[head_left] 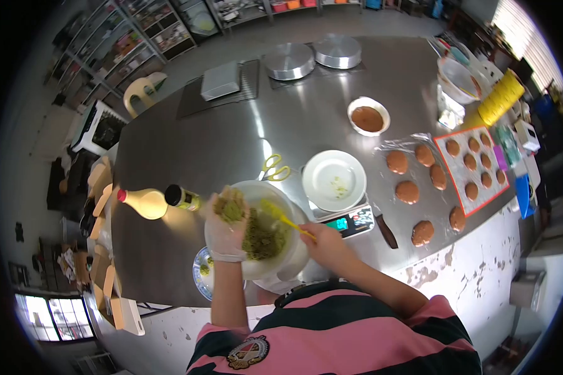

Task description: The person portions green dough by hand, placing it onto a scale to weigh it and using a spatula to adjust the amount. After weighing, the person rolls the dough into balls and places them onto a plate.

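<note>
My left hand (226, 234), in a clear plastic glove, is palm up over a large white bowl (281, 195) and holds a clump of green crumbly mixture (231, 209). More of the green mixture (264, 240) lies in the bowl. A yellow spatula (288, 220) is gripped by its handle in my right hand (326, 242), its head inside the bowl. Just right of the bowl, a white plate (333, 181) with a few green crumbs rests on a digital scale (356, 222) with a lit display. A blue-rimmed plate (201, 275) with green bits sits partly under my left forearm.
Yellow-handled scissors (274, 169), a yellow bottle (145, 203) and a dark-lidded jar (181, 197) surround the bowl. Rightward lie a knife (386, 232), several brown rounds (408, 192), a red-edged mat (463, 165) with more rounds, and a bowl of brown paste (368, 119).
</note>
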`<state>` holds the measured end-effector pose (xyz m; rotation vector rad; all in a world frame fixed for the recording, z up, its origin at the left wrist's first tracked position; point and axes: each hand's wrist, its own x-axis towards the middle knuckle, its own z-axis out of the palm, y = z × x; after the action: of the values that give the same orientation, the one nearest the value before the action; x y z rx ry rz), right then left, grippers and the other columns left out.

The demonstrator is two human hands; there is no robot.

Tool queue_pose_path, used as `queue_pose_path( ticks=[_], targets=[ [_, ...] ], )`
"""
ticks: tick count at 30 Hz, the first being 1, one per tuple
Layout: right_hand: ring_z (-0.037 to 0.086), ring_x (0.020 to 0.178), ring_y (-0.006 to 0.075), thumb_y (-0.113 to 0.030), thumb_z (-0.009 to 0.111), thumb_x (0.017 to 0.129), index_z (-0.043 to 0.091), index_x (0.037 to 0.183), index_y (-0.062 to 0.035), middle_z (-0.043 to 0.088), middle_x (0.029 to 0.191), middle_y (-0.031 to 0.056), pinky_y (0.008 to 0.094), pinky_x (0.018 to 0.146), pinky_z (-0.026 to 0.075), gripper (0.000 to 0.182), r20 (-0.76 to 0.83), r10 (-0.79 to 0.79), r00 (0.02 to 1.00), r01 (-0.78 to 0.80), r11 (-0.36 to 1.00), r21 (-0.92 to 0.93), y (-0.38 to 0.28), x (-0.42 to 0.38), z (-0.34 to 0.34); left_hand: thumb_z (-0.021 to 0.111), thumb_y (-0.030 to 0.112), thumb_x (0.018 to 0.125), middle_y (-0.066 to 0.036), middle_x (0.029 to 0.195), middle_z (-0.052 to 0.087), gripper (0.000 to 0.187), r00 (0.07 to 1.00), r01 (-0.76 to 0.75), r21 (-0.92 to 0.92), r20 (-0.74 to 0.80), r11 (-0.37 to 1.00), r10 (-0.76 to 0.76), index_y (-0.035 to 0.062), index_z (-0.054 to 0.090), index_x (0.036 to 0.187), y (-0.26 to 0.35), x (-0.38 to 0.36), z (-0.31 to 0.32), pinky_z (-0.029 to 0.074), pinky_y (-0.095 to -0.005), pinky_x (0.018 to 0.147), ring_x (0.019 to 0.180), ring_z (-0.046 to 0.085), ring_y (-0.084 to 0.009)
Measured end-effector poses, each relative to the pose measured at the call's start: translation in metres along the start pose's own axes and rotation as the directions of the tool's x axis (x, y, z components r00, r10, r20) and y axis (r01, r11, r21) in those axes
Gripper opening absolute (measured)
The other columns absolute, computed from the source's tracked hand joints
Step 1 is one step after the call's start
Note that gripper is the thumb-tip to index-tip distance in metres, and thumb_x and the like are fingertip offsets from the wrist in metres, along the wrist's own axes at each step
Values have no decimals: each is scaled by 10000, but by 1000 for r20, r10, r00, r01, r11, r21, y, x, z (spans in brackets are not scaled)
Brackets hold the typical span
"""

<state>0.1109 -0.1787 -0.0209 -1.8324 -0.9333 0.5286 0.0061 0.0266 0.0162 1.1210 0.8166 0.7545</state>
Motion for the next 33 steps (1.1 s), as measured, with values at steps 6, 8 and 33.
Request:
queue_pose_path(
  ticks=[6,8,33],
  targets=[
    [620,729,338,-96,513,837,540,1042,-8,590,846,182,416,620,505,225,231,-78,970,127,970,-206,-9,-14,7,491,341,872,-101,1048,560,434,863,469,-328,369,820,-346,26,510,1170,18,5,89,422,-376,820,939,543,-215],
    [621,745,353,-74,522,808,536,991,-7,578,840,196,418,625,508,195,304,-53,951,119,972,-202,-13,-13,4,483,376,879,-105,1041,556,466,728,585,-116,512,803,-456,25,502,1187,-2,19,116,417,-385,808,947,537,-224],
    [619,724,353,-41,527,760,542,986,7,564,841,197,412,625,518,231,269,-131,954,185,965,-188,-6,-9,7,319,526,932,-154,1418,326,627,687,382,370,499,847,-528,88,354,1379,-29,32,163,144,-503,1074,1365,168,-299]
  ],
)
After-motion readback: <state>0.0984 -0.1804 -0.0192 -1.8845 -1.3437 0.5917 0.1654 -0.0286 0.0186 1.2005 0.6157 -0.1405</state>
